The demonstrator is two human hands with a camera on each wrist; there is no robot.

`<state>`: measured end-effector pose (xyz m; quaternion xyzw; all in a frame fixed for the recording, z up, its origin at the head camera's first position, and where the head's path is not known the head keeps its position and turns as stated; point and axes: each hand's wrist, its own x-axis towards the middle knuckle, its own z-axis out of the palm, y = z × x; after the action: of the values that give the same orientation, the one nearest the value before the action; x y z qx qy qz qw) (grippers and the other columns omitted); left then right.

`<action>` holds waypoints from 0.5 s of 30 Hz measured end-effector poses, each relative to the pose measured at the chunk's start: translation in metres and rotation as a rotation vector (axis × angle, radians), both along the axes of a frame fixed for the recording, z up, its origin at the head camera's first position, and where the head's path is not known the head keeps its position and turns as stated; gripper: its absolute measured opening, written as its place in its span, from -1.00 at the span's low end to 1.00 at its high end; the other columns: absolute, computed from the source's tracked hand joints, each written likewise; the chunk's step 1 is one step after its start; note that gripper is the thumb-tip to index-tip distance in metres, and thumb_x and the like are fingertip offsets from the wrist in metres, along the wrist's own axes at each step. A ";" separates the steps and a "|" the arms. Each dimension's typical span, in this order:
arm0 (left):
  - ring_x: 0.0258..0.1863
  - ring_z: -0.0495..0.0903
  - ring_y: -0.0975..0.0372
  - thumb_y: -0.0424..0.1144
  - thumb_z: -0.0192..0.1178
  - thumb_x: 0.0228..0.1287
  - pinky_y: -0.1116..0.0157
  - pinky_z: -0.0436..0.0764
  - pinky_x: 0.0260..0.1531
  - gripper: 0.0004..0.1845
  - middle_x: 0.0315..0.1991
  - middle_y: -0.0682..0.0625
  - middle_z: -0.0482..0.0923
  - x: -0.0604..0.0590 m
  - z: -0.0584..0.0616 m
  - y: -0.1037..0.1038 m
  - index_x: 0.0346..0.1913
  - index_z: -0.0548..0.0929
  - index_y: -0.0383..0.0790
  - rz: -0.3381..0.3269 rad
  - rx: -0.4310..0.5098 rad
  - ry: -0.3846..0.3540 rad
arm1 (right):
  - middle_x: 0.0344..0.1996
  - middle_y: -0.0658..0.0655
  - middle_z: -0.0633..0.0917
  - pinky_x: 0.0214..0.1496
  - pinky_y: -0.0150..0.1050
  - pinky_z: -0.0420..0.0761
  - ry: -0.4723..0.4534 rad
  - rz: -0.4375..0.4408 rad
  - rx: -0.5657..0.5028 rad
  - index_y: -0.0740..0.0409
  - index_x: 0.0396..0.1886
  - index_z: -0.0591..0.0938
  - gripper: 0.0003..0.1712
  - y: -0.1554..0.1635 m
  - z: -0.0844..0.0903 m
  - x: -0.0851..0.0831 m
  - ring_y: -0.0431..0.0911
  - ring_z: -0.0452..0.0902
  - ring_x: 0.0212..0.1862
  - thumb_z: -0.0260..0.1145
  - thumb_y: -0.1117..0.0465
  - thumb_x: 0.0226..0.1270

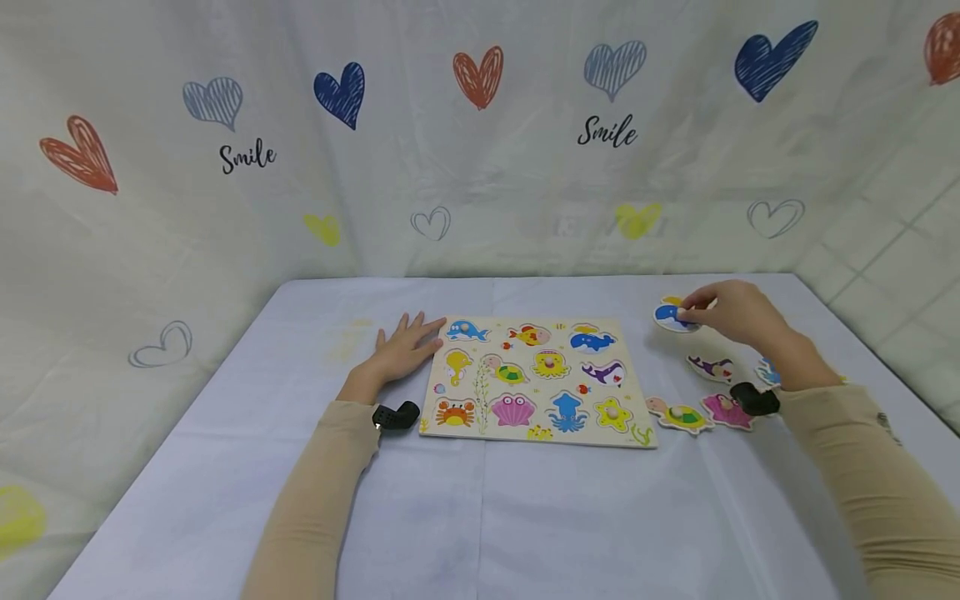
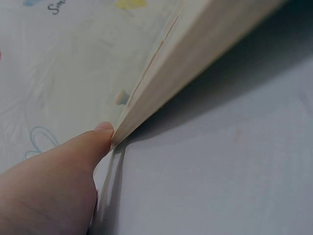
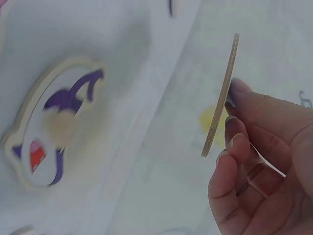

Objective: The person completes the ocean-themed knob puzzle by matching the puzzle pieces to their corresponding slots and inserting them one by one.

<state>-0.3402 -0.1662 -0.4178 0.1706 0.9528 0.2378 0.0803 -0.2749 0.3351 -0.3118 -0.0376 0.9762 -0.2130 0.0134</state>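
Note:
My right hand pinches a blue whale puzzle piece between thumb and fingertips, above the far right of the table. In the right wrist view this whale piece appears edge-on as a thin wooden disc. My left hand lies with fingers spread at the upper left edge of a wooden sea-animal puzzle board. Its thumb touches the board's edge in the left wrist view. The board bears several pictures, among them a crab, a squid and a printed whale.
Loose pieces lie right of the board: a purple-and-white orca, a turtle, a pink piece and a blue piece partly behind my right forearm. A heart-printed curtain hangs behind the white-covered table.

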 end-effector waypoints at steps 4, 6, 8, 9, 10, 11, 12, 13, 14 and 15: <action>0.62 -0.41 -0.11 0.24 -0.14 0.60 -0.35 -0.45 0.40 -0.33 0.66 -0.17 -0.20 0.000 0.000 0.000 0.64 0.16 0.15 0.001 -0.001 0.002 | -0.26 0.25 0.67 -0.30 -0.10 0.47 0.023 0.027 0.014 0.38 0.01 0.69 -0.64 -0.017 0.000 -0.001 0.13 0.44 -0.22 0.35 0.13 0.48; 0.62 -0.41 -0.11 0.23 -0.15 0.61 -0.35 -0.45 0.40 -0.34 0.66 -0.17 -0.20 -0.001 0.000 0.000 0.64 0.16 0.15 0.002 -0.002 0.003 | -0.27 0.22 0.66 -0.32 -0.12 0.47 0.031 0.047 0.018 0.36 0.00 0.70 -0.65 -0.024 -0.001 -0.002 0.11 0.45 -0.23 0.35 0.13 0.47; 0.62 -0.41 -0.11 0.23 -0.15 0.61 -0.35 -0.45 0.39 -0.34 0.66 -0.17 -0.20 0.000 0.000 -0.001 0.64 0.16 0.15 0.002 0.001 0.002 | -0.28 0.20 0.66 -0.34 -0.13 0.46 0.029 0.066 0.016 0.35 0.01 0.71 -0.65 -0.031 -0.002 -0.003 0.09 0.45 -0.25 0.35 0.12 0.47; 0.62 -0.41 -0.11 0.23 -0.15 0.61 -0.35 -0.46 0.39 -0.34 0.66 -0.17 -0.20 0.000 0.000 -0.001 0.64 0.16 0.15 0.001 0.002 0.001 | -0.28 0.19 0.66 -0.35 -0.13 0.46 0.028 0.073 0.017 0.35 0.01 0.71 -0.64 -0.034 -0.002 -0.003 0.08 0.45 -0.25 0.36 0.12 0.47; 0.62 -0.41 -0.11 0.23 -0.15 0.61 -0.35 -0.46 0.39 -0.34 0.66 -0.17 -0.20 0.000 0.000 -0.001 0.64 0.16 0.15 0.000 0.002 0.001 | -0.28 0.18 0.66 -0.35 -0.13 0.46 0.030 0.082 0.018 0.34 0.00 0.72 -0.65 -0.037 -0.003 -0.003 0.07 0.46 -0.26 0.37 0.12 0.47; 0.62 -0.41 -0.11 0.23 -0.15 0.61 -0.35 -0.46 0.39 -0.34 0.66 -0.17 -0.21 0.000 0.000 -0.001 0.64 0.16 0.15 0.000 0.002 0.000 | -0.28 0.18 0.66 -0.36 -0.13 0.46 0.031 0.088 0.020 0.34 0.00 0.72 -0.65 -0.040 -0.003 -0.003 0.07 0.46 -0.27 0.37 0.12 0.47; 0.62 -0.41 -0.11 0.24 -0.15 0.61 -0.35 -0.46 0.39 -0.33 0.66 -0.17 -0.21 0.000 0.000 -0.001 0.64 0.16 0.15 -0.001 0.003 -0.001 | -0.28 0.18 0.67 -0.36 -0.13 0.46 0.031 0.092 0.021 0.33 0.00 0.72 -0.65 -0.044 -0.003 -0.003 0.06 0.46 -0.27 0.38 0.12 0.46; 0.62 -0.42 -0.11 0.24 -0.15 0.60 -0.35 -0.46 0.39 -0.33 0.66 -0.17 -0.21 0.000 0.000 -0.001 0.64 0.16 0.15 -0.001 0.004 -0.002 | -0.27 0.18 0.67 -0.35 -0.13 0.46 0.029 0.095 0.021 0.33 0.00 0.72 -0.65 -0.047 -0.002 -0.002 0.06 0.46 -0.26 0.38 0.12 0.46; 0.62 -0.42 -0.11 0.24 -0.14 0.60 -0.34 -0.46 0.39 -0.33 0.66 -0.17 -0.21 0.000 0.000 0.000 0.64 0.16 0.15 0.000 0.006 -0.004 | -0.26 0.19 0.67 -0.34 -0.13 0.47 0.028 0.099 0.022 0.33 0.00 0.73 -0.66 -0.050 -0.002 -0.003 0.07 0.46 -0.26 0.39 0.12 0.46; 0.62 -0.42 -0.11 0.24 -0.15 0.60 -0.34 -0.46 0.39 -0.33 0.66 -0.17 -0.21 0.000 0.000 0.000 0.64 0.16 0.16 0.000 0.005 -0.004 | -0.26 0.19 0.67 -0.33 -0.12 0.47 0.029 0.103 0.023 0.32 -0.01 0.73 -0.66 -0.054 -0.003 -0.003 0.07 0.46 -0.25 0.39 0.12 0.45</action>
<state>-0.3404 -0.1667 -0.4174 0.1702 0.9522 0.2403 0.0815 -0.2780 0.2815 -0.3144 -0.0908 0.9755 -0.2002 0.0106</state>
